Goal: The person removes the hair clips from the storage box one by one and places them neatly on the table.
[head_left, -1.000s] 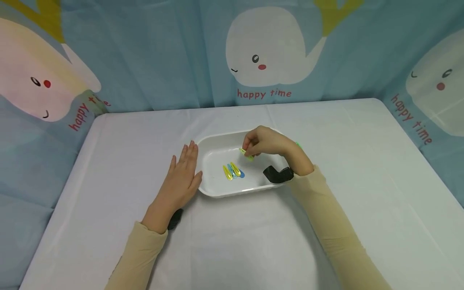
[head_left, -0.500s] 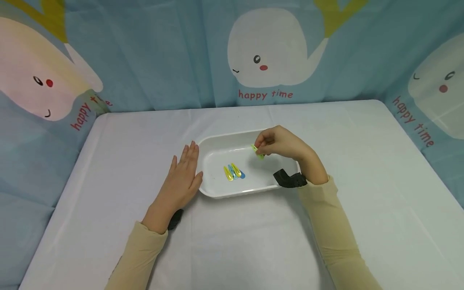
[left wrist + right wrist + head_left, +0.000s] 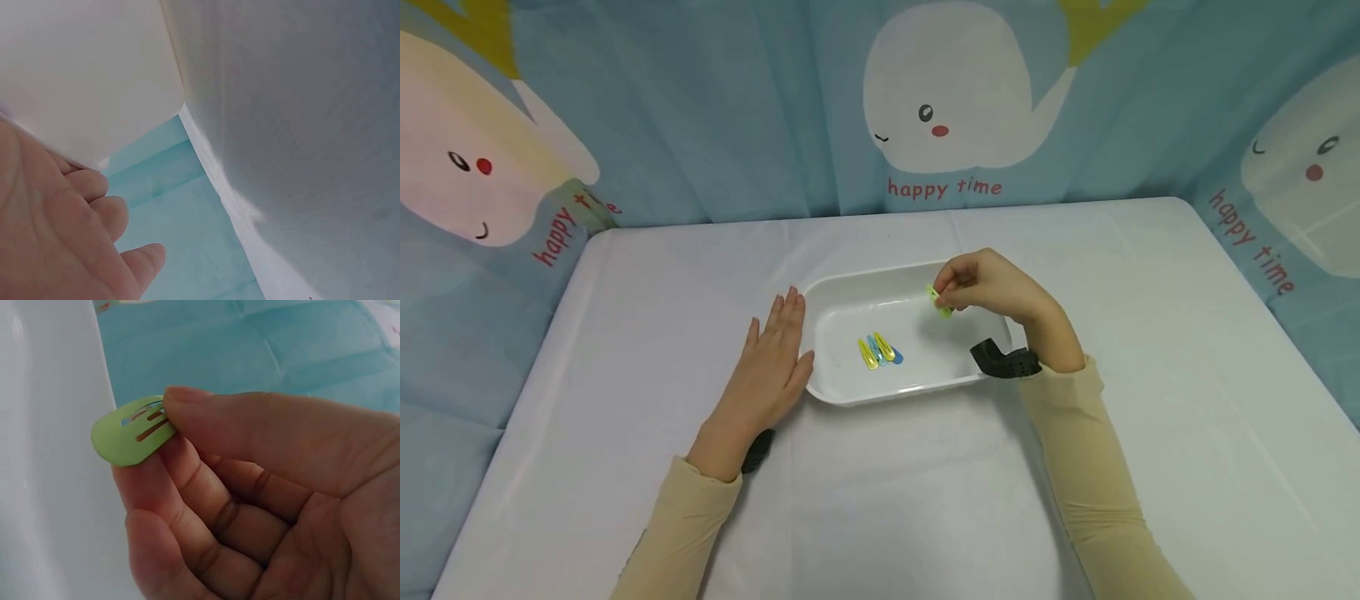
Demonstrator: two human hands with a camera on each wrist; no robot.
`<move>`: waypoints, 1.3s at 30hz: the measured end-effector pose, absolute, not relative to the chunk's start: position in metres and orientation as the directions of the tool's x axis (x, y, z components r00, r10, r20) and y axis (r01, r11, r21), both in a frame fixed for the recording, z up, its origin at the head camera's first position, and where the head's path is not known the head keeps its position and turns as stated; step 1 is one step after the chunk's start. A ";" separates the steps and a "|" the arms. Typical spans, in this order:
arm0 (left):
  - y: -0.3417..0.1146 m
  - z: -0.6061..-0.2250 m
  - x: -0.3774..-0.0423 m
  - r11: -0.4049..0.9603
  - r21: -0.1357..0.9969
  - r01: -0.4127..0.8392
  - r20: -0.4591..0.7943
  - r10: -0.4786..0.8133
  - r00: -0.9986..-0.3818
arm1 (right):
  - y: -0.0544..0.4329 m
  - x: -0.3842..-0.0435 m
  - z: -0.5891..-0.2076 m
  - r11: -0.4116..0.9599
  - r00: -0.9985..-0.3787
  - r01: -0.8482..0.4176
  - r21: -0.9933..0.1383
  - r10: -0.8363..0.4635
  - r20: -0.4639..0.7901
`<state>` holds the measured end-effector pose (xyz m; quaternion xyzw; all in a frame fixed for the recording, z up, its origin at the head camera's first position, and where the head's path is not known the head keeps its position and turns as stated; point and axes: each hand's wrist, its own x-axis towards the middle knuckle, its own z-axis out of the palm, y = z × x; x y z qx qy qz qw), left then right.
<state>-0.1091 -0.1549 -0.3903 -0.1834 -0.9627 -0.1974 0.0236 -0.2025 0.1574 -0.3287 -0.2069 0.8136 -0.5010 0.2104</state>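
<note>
Between thumb and fingers my right hand (image 3: 996, 287) pinches a light green snap hair clip (image 3: 134, 434), held above the right part of a white tray (image 3: 835, 383). My left hand (image 3: 763, 371) rests with straight fingers against the tray's left end; the left wrist view shows its palm side (image 3: 56, 231) beside the tray wall (image 3: 94, 75). Inside the tray, left of its middle, lies a small group of hair clips: a yellow clip (image 3: 868, 354) at the left, another yellow clip (image 3: 884, 347) to its right, and blue clips (image 3: 897, 357) partly under and between them.
The tray stands on a table with a white cloth (image 3: 880, 492). Behind it hangs a blue curtain (image 3: 737, 108) printed with whales. A black wrist strap (image 3: 1003, 361) on the right arm overhangs the tray's near right corner.
My right hand has moved right with the green hair clip, away from the group of clips. My left hand has stayed at the tray's left end.
</note>
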 end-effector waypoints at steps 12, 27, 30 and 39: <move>-0.155 -0.391 -0.110 0.850 0.377 0.367 0.128 0.344 -0.930 | 0.168 -0.207 -0.332 0.388 -0.837 -0.094 -0.917 -0.529 -0.138; -0.154 -0.389 -0.110 0.849 0.379 0.369 0.126 0.348 -0.929 | 0.185 -0.210 -0.333 0.405 -0.878 -0.095 -0.909 -0.464 -0.115; -0.154 -0.389 -0.110 0.849 0.380 0.368 0.124 0.347 -0.929 | 0.188 -0.211 -0.334 0.403 -0.881 -0.095 -0.910 -0.459 -0.111; -0.154 -0.390 -0.110 0.846 0.383 0.372 0.131 0.349 -0.928 | 0.195 -0.212 -0.335 0.408 -0.898 -0.078 -0.910 -0.424 -0.114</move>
